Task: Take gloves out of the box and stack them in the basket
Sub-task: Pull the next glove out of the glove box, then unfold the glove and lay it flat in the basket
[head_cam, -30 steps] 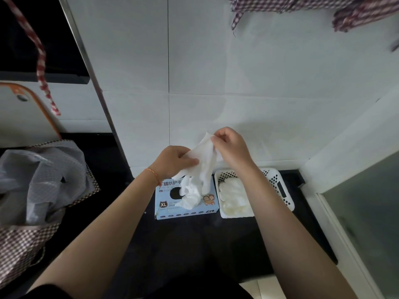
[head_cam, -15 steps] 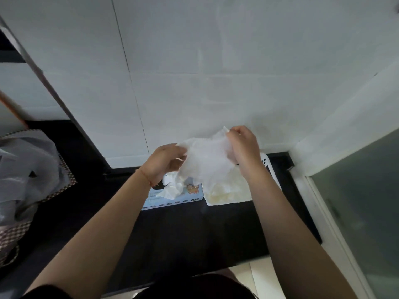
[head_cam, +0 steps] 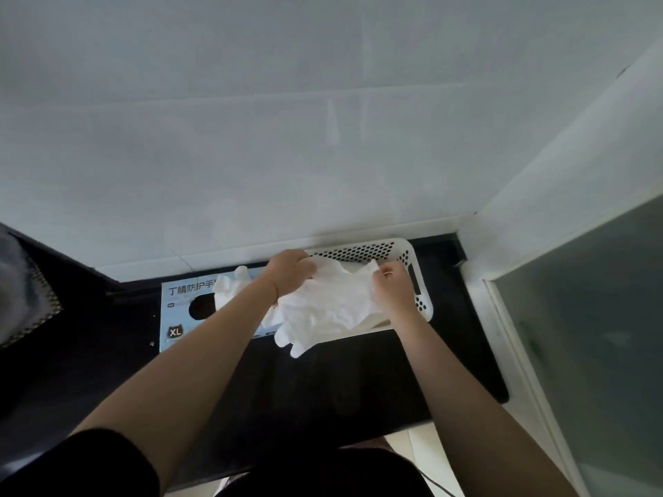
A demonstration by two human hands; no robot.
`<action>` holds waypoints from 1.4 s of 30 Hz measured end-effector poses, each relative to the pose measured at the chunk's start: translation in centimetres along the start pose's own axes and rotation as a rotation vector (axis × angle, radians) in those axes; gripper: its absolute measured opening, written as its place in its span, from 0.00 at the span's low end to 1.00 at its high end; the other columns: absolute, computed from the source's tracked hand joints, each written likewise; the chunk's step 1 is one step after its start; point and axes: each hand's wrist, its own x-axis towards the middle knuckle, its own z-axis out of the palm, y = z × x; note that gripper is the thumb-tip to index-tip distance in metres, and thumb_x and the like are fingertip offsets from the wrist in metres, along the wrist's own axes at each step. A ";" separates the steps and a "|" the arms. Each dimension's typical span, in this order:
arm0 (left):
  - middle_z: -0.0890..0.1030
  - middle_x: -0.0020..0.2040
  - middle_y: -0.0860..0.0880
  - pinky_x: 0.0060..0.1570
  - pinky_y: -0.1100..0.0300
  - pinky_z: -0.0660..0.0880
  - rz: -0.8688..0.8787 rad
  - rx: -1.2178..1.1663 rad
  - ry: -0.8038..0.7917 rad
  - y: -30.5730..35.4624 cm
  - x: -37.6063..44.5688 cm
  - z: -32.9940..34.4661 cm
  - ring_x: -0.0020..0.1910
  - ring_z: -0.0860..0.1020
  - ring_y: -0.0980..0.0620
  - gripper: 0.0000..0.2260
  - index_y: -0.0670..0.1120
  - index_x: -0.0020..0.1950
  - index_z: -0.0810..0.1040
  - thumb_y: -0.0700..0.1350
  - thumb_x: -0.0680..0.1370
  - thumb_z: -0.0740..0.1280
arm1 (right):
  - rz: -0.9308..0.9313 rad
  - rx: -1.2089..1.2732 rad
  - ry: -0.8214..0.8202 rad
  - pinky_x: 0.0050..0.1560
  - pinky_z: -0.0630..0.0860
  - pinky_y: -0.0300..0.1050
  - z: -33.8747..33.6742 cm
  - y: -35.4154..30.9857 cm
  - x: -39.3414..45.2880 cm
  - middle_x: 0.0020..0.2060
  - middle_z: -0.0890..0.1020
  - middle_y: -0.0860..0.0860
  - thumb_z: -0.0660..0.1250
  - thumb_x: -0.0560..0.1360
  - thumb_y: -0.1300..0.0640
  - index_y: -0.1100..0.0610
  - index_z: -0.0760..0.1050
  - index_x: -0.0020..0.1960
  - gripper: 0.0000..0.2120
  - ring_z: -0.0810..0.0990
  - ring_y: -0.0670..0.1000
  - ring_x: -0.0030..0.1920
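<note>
A white glove [head_cam: 324, 306] is stretched flat between my hands, over the white perforated basket [head_cam: 419, 278]. My left hand [head_cam: 290, 272] pinches its cuff edge on the left and my right hand [head_cam: 391, 288] pinches the other cuff corner. The glove's fingers hang toward me past the basket's front rim. What lies inside the basket is mostly hidden by the glove. The blue glove box [head_cam: 179, 310], marked XL, lies to the left of the basket with another white glove [head_cam: 229, 286] sticking out of its dark opening.
Box and basket sit on a black countertop [head_cam: 323, 385] against a white tiled wall [head_cam: 287, 138]. A white frame with frosted glass [head_cam: 592, 317] bounds the right side. A checked bag with grey plastic [head_cam: 21, 292] sits at the far left.
Both hands have carried the spread glove down and to the right, from above the box to over the basket. The view has tilted further down.
</note>
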 end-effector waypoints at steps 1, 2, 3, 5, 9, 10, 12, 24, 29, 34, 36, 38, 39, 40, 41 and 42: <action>0.79 0.38 0.45 0.37 0.57 0.69 -0.003 0.016 0.013 0.2 0.3 0.3 0.38 0.74 0.45 0.10 0.43 0.37 0.78 0.48 0.70 0.61 | -0.001 -0.002 -0.006 0.45 0.77 0.50 -0.1 0.4 0.5 0.41 0.77 0.51 0.58 0.76 0.61 0.58 0.72 0.52 0.07 0.77 0.51 0.41; 0.81 0.40 0.44 0.39 0.55 0.72 -0.006 0.033 0.033 0.3 0.6 0.6 0.41 0.76 0.43 0.11 0.42 0.38 0.78 0.48 0.70 0.60 | -0.002 -0.007 -0.009 0.44 0.77 0.49 -0.3 0.9 1.0 0.41 0.78 0.50 0.59 0.77 0.60 0.57 0.72 0.52 0.06 0.77 0.51 0.42; 0.81 0.42 0.43 0.41 0.53 0.74 -0.012 0.050 0.055 0.6 1.0 1.0 0.43 0.78 0.42 0.12 0.42 0.41 0.80 0.47 0.70 0.60 | -0.005 -0.015 -0.010 0.43 0.76 0.47 -0.6 1.4 1.6 0.41 0.78 0.50 0.59 0.77 0.60 0.57 0.73 0.52 0.06 0.78 0.51 0.42; 0.82 0.45 0.42 0.42 0.52 0.76 -0.028 0.121 0.112 1.0 1.8 2.0 0.45 0.79 0.41 0.10 0.42 0.45 0.81 0.45 0.74 0.62 | -0.020 -0.050 -0.013 0.41 0.75 0.44 -1.3 2.2 2.8 0.41 0.78 0.48 0.59 0.79 0.59 0.56 0.73 0.53 0.06 0.78 0.50 0.43; 0.80 0.55 0.46 0.45 0.54 0.75 0.079 0.474 0.315 1.1 2.1 4.1 0.53 0.76 0.44 0.10 0.46 0.57 0.79 0.46 0.78 0.63 | -0.096 -0.169 -0.012 0.38 0.72 0.39 -2.0 3.1 4.2 0.43 0.76 0.46 0.59 0.81 0.59 0.55 0.71 0.54 0.04 0.76 0.45 0.42; 0.78 0.56 0.46 0.48 0.52 0.74 0.168 0.560 0.376 0.9 1.9 4.9 0.55 0.74 0.44 0.12 0.45 0.58 0.78 0.47 0.77 0.64 | -0.122 -0.196 -0.011 0.39 0.74 0.41 -2.1 3.2 4.3 0.44 0.77 0.47 0.59 0.81 0.59 0.54 0.70 0.55 0.04 0.77 0.46 0.42; 0.76 0.57 0.45 0.54 0.48 0.74 0.365 0.680 0.434 0.4 1.2 6.5 0.58 0.73 0.43 0.15 0.45 0.59 0.76 0.50 0.76 0.64 | -0.180 -0.250 0.006 0.42 0.79 0.47 -2.1 3.5 4.4 0.44 0.77 0.48 0.59 0.81 0.60 0.53 0.69 0.55 0.05 0.78 0.48 0.42; 0.41 0.81 0.50 0.76 0.42 0.39 0.318 0.923 0.029 -3.4 0.2 9.0 0.79 0.38 0.47 0.47 0.57 0.80 0.42 0.79 0.65 0.45 | -0.533 -1.083 -0.090 0.41 0.79 0.42 -2.0 3.8 4.0 0.67 0.67 0.57 0.63 0.78 0.64 0.59 0.66 0.67 0.18 0.79 0.48 0.41; 0.38 0.80 0.49 0.76 0.42 0.38 0.292 0.936 -0.016 -3.1 0.5 9.1 0.78 0.36 0.46 0.47 0.57 0.80 0.40 0.77 0.69 0.56 | -0.603 -1.152 -0.071 0.44 0.79 0.41 -1.8 3.9 4.1 0.64 0.70 0.57 0.64 0.78 0.63 0.62 0.69 0.65 0.15 0.79 0.48 0.44; 0.40 0.81 0.47 0.76 0.40 0.40 0.305 0.944 -0.021 -2.4 0.6 9.3 0.79 0.38 0.44 0.47 0.57 0.80 0.41 0.77 0.69 0.56 | -0.651 -1.200 -0.015 0.56 0.74 0.46 -2.0 3.5 2.9 0.65 0.69 0.56 0.63 0.79 0.60 0.58 0.71 0.63 0.13 0.73 0.53 0.61; 0.43 0.81 0.47 0.76 0.40 0.41 0.326 0.915 0.025 -2.0 0.3 9.0 0.79 0.39 0.44 0.45 0.56 0.80 0.44 0.78 0.69 0.48 | -0.632 -1.146 0.027 0.60 0.72 0.48 -1.9 2.9 2.3 0.67 0.67 0.57 0.62 0.79 0.59 0.57 0.70 0.65 0.15 0.71 0.54 0.64; 0.49 0.81 0.46 0.76 0.41 0.43 0.359 0.848 0.138 -1.8 -0.4 8.1 0.80 0.44 0.45 0.41 0.54 0.80 0.51 0.74 0.72 0.44 | -0.614 -1.036 0.055 0.61 0.73 0.49 -1.3 1.7 1.4 0.67 0.68 0.57 0.61 0.79 0.60 0.58 0.72 0.65 0.15 0.72 0.55 0.62; 0.54 0.80 0.45 0.76 0.42 0.45 0.369 0.798 0.211 -1.7 -0.8 7.6 0.79 0.49 0.44 0.37 0.51 0.79 0.57 0.70 0.75 0.46 | -0.621 -0.970 0.060 0.58 0.74 0.49 -0.9 1.2 0.9 0.65 0.70 0.57 0.61 0.78 0.61 0.58 0.73 0.63 0.14 0.73 0.56 0.60; 0.60 0.78 0.43 0.76 0.43 0.49 0.376 0.746 0.295 -2.2 -1.3 6.6 0.78 0.55 0.43 0.32 0.48 0.77 0.62 0.64 0.78 0.51 | -0.632 -0.913 0.060 0.55 0.75 0.49 0.1 0.6 0.1 0.63 0.71 0.57 0.61 0.78 0.61 0.59 0.75 0.61 0.12 0.74 0.55 0.57; 0.66 0.75 0.42 0.74 0.43 0.54 0.370 0.703 0.375 -2.1 -1.4 6.2 0.75 0.61 0.42 0.27 0.46 0.73 0.67 0.59 0.78 0.58 | -0.644 -0.863 0.048 0.51 0.76 0.48 0.3 0.4 0.0 0.60 0.72 0.56 0.61 0.78 0.62 0.59 0.76 0.58 0.11 0.75 0.54 0.54; 0.70 0.71 0.42 0.71 0.43 0.60 0.355 0.667 0.459 -2.5 -1.6 5.4 0.71 0.67 0.41 0.23 0.45 0.69 0.71 0.53 0.76 0.63 | -0.659 -0.815 0.027 0.48 0.76 0.46 1.0 0.0 -0.5 0.57 0.73 0.55 0.61 0.77 0.61 0.59 0.76 0.56 0.09 0.75 0.53 0.52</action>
